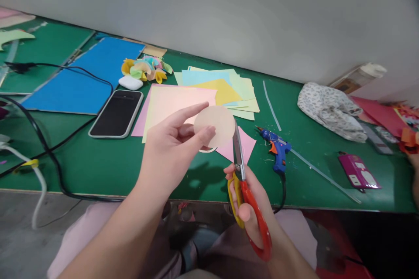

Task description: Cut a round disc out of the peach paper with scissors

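Note:
My left hand (176, 144) pinches a pale cream paper circle (216, 122) between thumb and fingers, held above the table. In my right hand (253, 205) is a pair of scissors (250, 209) with one red and one yellow handle. The blades point upward and lie along the right edge of the circle; whether they touch it I cannot tell. Below the circle, a pink paper square (244, 146) rests on the green tabletop. Behind my left hand lie pale pink sheets (180, 102), with yellow, blue and green sheets (222, 89) beyond.
A blue glue gun (278, 150) lies to the right, near a clear glue stick (271, 104). On the left are a phone (117, 113), a blue board (88, 74) and black cables (42, 139). Folded paper petals (147, 69) sit behind; a purple pouch (358, 170) is far right.

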Available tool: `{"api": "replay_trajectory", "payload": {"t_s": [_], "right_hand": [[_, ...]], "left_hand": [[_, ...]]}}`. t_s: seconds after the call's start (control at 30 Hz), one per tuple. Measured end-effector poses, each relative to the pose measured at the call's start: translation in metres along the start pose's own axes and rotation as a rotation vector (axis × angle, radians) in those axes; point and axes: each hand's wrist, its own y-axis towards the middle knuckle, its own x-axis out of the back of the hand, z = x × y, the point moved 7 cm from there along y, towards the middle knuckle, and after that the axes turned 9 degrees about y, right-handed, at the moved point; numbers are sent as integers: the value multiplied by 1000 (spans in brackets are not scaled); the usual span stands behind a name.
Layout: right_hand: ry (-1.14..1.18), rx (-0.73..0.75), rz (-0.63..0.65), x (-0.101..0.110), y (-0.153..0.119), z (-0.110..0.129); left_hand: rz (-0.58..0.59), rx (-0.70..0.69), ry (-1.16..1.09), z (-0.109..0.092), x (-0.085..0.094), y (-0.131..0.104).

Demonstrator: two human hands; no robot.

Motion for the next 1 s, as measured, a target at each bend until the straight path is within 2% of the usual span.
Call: {"api": "replay_trajectory", "payload": {"t_s": [0.3,0.5,0.6,0.8,0.9,1.0], "right_hand": [[15,-8,22,-2,0,-2],[-27,44,60,-3,6,-2],[-22,58,58,-3,11,-1],[31,-24,72,0,12,-8],[58,-28,97,0,10,-10],[29,-3,64,2,7,-6]], "left_hand": [[-48,-29,-41,3,2,4],[97,-22,-60,6,-10,4],[114,-34,-54,4,-10,3],[207,-30,-39,2,-14,0],[232,-28,-18,2,-15,-1],[236,-32,-7,1,-14,0]]}}
